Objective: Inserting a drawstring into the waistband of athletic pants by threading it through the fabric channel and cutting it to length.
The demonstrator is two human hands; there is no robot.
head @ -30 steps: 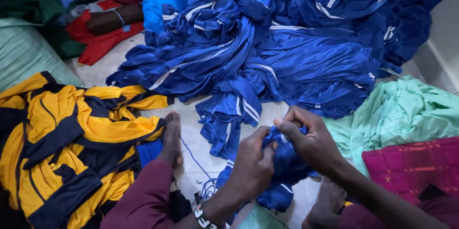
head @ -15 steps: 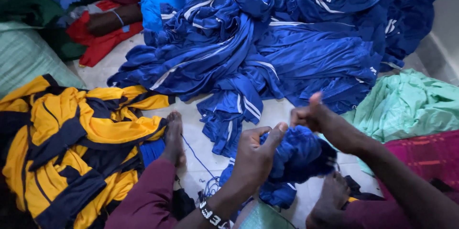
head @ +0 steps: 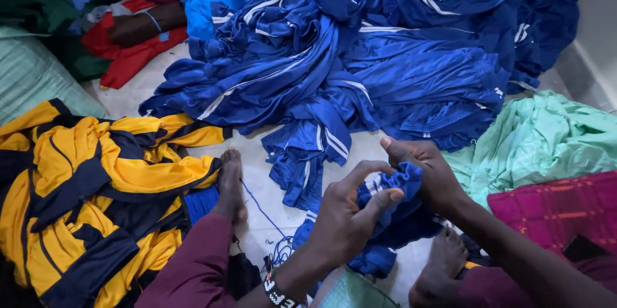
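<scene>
The right hand [head: 429, 176] has dropped back onto the blue garment [head: 392, 218]. Both it and the left hand [head: 350, 215] pinch bunched cloth. The slippery fabric might slide free.

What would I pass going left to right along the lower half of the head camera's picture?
Yellow and navy striped garments → a bare foot → loose blue thread → left hand → bunched blue cloth held by both hands → right hand → mint green fabric → magenta cloth.

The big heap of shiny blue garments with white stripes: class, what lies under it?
Pale floor shows at the edge of the heap of shiny blue garments with white stripes; a green cloth lies beside it. Whatever lies beneath the heap is covered.
</scene>
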